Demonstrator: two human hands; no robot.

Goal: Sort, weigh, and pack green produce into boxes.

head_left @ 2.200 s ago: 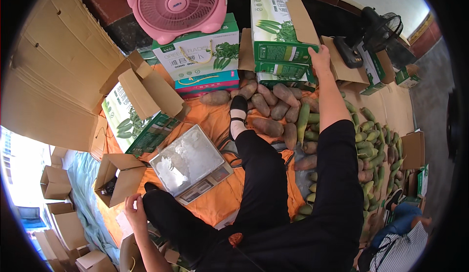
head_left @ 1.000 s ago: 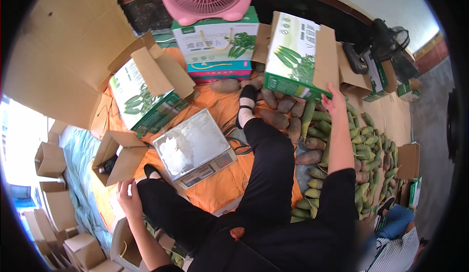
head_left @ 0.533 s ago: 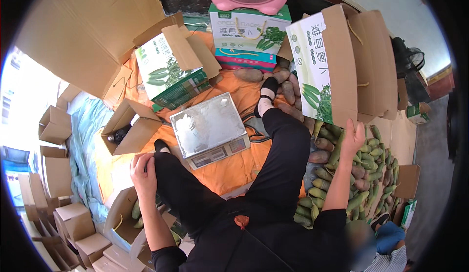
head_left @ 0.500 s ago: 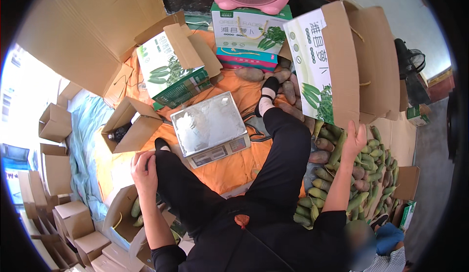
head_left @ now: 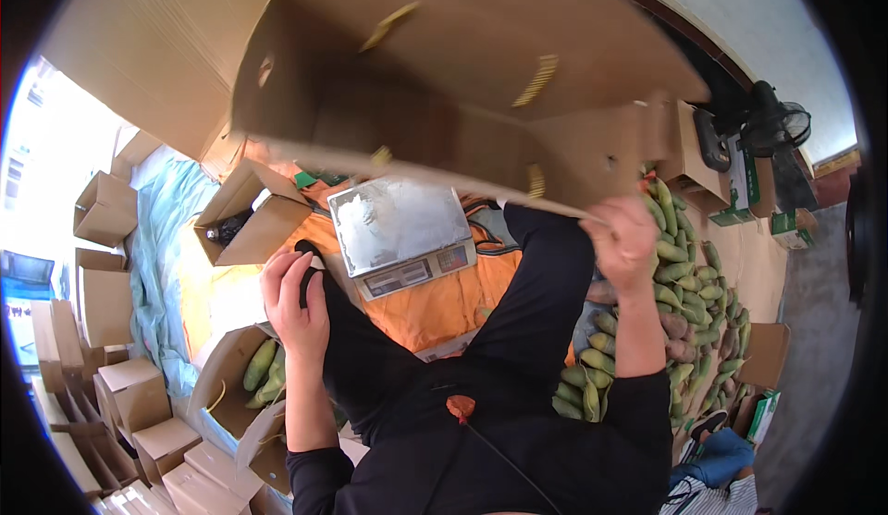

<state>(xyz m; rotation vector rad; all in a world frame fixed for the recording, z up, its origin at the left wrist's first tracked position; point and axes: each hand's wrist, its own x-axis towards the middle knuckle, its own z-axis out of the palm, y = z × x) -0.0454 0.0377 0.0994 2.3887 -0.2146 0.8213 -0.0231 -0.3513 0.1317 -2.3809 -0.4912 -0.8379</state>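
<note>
My right hand (head_left: 622, 242) is closed on the lower right edge of a large open cardboard carton (head_left: 592, 43). The carton hangs tilted across the far middle, its hollow inside facing me, with yellow cord loops in its walls. Below it, a digital scale (head_left: 402, 224) with a bare metal plate rests on orange sheeting (head_left: 407, 321). My left hand (head_left: 294, 302) holds nothing; its fingers are bent and apart beside my left leg. Near that forearm stands an open carton (head_left: 217, 362) with a few green radishes (head_left: 264, 367) inside.
A heap of green radishes (head_left: 689, 284) spreads on the right. Left of the scale lies a small carton (head_left: 268, 233) with a dark object inside. Several brown cartons (head_left: 134, 386) crowd the lower left. A black fan (head_left: 772, 127) stands far right; another person's leg (head_left: 717, 459) shows lower right.
My right hand has swung the carton leftward from the right side, turning its open side toward me. It now covers the pink fan and printed boxes. My left hand has shifted slightly right, fingers loosening.
</note>
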